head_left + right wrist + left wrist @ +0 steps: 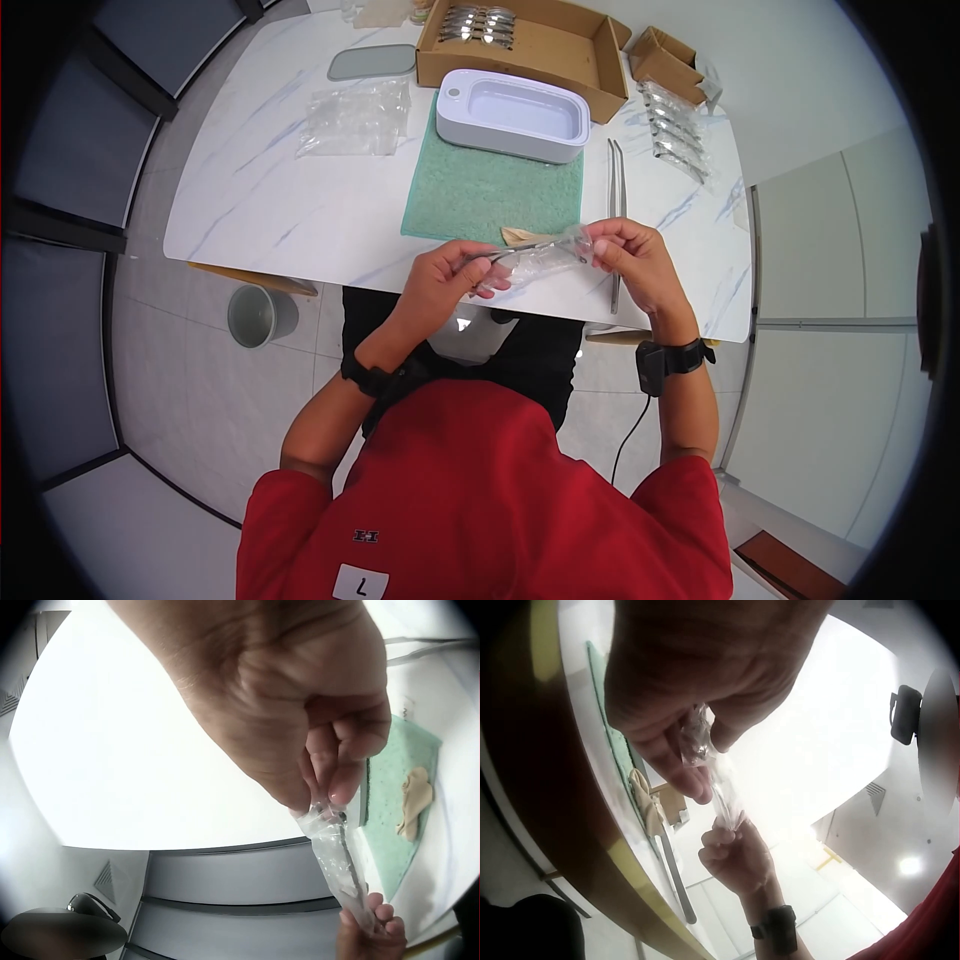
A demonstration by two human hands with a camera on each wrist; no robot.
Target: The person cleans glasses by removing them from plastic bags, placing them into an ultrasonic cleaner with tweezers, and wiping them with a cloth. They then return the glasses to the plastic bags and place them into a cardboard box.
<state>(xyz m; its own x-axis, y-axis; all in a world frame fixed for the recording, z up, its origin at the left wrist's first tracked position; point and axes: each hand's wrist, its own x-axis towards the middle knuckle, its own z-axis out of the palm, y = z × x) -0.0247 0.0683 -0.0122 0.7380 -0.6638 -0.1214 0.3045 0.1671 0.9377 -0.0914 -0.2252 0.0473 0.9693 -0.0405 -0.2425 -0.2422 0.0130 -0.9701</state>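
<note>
Over the table's near edge, a clear plastic bag (540, 260) with a slim dark-framed pair of glasses (505, 250) in it stretches between both hands. My left hand (440, 285) grips its left end, thumb on top. At the other end, my right hand (640, 262) pinches the bag between thumb and fingers. The right wrist view shows the crinkled bag (334, 851) hanging from those fingertips, a dark thin arm visible through the film. Just behind the bag, a tan cloth (520, 236) lies on the front of a green towel (480, 195).
A pale lavender cleaner tub (512, 144) stands on the towel's back part. Long tweezers (616, 180) lie right of it. Behind is a cardboard box (565, 55) with several glasses. Bagged glasses (675, 130) lie right; flat bags (355, 120) and a grey lid (370, 62) lie left.
</note>
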